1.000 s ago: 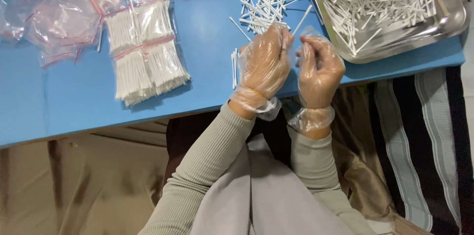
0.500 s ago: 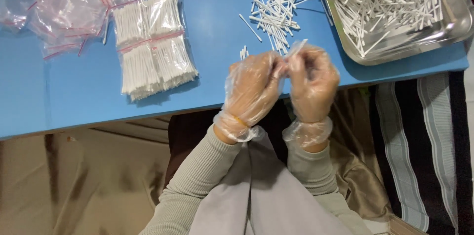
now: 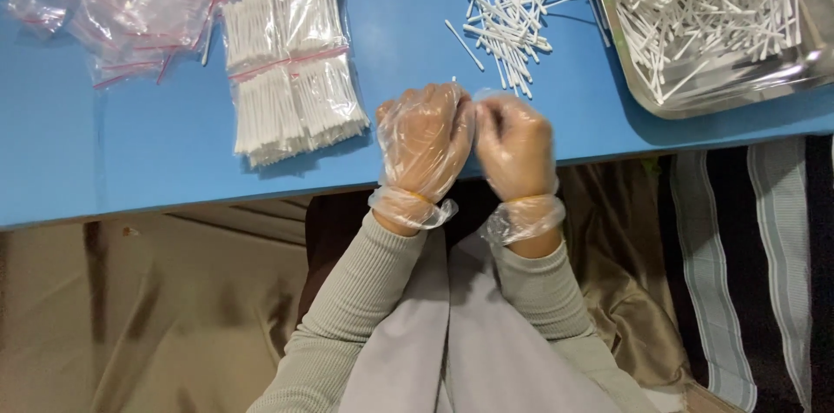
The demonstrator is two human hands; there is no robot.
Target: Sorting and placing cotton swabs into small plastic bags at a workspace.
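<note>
My left hand (image 3: pixel 426 139) and my right hand (image 3: pixel 514 145), both in clear plastic gloves, are pressed together at the near edge of the blue table (image 3: pixel 104 178). The left hand's fingers are curled around a small bundle of cotton swabs (image 3: pixel 453 80), of which only a tip shows above the knuckles. The right hand pinches a small clear plastic bag (image 3: pixel 486 97) against that bundle; most of the bag is hidden. A loose pile of cotton swabs (image 3: pixel 508 26) lies just beyond the hands.
A metal tray (image 3: pixel 738 87) heaped with swabs sits at the far right. Filled swab bags (image 3: pixel 291 74) with red zip strips lie left of the hands. Empty clear bags (image 3: pixel 130 13) are at the far left corner. Striped and brown cloth hangs below the table.
Both hands have drawn closer together and curled shut. The swab bundle that stuck out beside the left hand is now almost hidden inside the fists.
</note>
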